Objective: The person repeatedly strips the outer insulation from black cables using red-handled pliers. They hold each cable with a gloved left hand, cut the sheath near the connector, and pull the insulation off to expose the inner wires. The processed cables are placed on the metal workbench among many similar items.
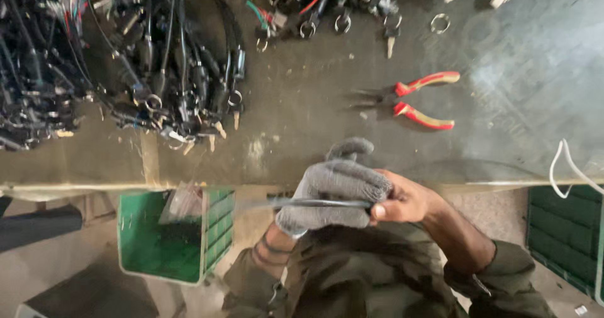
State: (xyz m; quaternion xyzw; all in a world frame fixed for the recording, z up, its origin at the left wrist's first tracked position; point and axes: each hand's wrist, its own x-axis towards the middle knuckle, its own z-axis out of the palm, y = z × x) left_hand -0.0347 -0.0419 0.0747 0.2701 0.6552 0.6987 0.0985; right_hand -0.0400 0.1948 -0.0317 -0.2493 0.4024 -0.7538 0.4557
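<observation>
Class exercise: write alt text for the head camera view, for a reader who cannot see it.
A grey-gloved left hand and bare right hand grip a thin black cable at a workbench edge, near red-handled pliers and cable bundles.

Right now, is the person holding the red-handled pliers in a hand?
No. The pliers lie alone on the workbench, while both hands grip a thin black cable.

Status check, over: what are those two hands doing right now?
Left hand in grey knit glove, shut on thin black cable. Bare right hand pinching same cable. Red-handled pliers lying untouched on bench; nothing blocking.
</observation>
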